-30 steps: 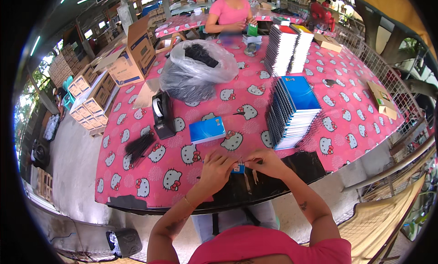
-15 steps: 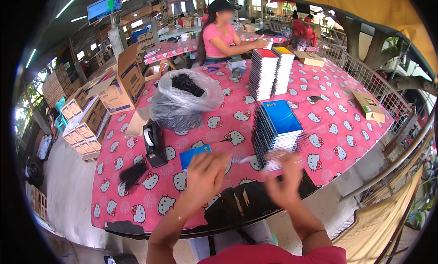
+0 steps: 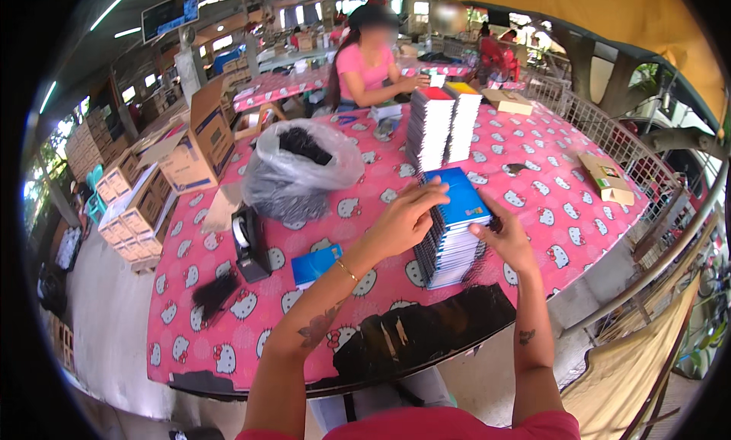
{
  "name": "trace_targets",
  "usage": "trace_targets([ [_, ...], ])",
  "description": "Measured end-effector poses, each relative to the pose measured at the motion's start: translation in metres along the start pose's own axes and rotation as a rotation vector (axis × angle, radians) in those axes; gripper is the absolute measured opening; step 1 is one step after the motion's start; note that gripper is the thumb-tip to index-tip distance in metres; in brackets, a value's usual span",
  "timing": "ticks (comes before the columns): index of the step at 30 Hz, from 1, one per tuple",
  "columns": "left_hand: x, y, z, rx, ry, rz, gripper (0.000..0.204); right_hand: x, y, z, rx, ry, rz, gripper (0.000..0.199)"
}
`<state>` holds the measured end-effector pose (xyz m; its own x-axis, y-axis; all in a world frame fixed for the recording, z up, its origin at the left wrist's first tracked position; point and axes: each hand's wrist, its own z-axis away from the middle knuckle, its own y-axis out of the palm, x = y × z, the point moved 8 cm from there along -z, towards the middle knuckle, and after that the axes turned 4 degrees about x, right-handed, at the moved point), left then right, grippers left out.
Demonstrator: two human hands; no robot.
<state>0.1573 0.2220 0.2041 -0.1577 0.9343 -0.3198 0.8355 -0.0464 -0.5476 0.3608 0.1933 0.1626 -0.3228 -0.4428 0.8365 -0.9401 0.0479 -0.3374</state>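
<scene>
A tall stack of spiral-bound notebooks [image 3: 455, 253] stands near the front of the table, its top notebook [image 3: 461, 199] blue with a black coil on the left. My left hand [image 3: 409, 218] is at the coil edge, fingertips curled onto the top cover's left side. On the opposite side, my right hand [image 3: 505, 233] grips the upper notebooks, thumb at the front corner and fingers along the right edge. Left of the stack, a separate blue notebook [image 3: 315, 263] lies flat on the table. The left thumb is mostly hidden.
A black tape dispenser [image 3: 250, 250], a bundle of black coils [image 3: 215, 294] and a plastic bag of black coils [image 3: 293, 183] sit to the left. Taller notebook stacks [image 3: 432, 132] stand behind. Across the table is a person in pink [image 3: 369, 74]. Cardboard boxes [image 3: 199, 151] are at far left.
Both hands have moved forward from the table's front edge to the top of the blue notebook stack. They were blurred and apart from its top before. The view has shifted slightly.
</scene>
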Motion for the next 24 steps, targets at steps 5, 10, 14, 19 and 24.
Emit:
trace_targets([
  [5,0.031,-0.075,0.124,0.083,-0.382,-0.282,0.03,0.056,-0.028,0.065,-0.413,-0.3,0.265,0.062],
  [10,0.053,-0.078,0.266,0.261,-0.473,-0.652,0.029,0.077,0.055,0.112,-0.183,-0.496,0.125,0.035],
  [14,0.038,-0.082,0.254,0.208,-0.408,-0.679,0.034,0.048,0.152,0.085,0.159,-0.343,0.025,0.037],
  [19,-0.012,-0.03,0.242,0.345,-0.449,-0.501,0.037,-0.03,0.219,0.075,0.234,-0.049,-0.121,0.037],
  [24,-0.04,-0.059,0.254,-0.147,-0.65,-0.446,0.046,-0.103,0.243,0.095,0.336,0.192,-0.217,0.032],
])
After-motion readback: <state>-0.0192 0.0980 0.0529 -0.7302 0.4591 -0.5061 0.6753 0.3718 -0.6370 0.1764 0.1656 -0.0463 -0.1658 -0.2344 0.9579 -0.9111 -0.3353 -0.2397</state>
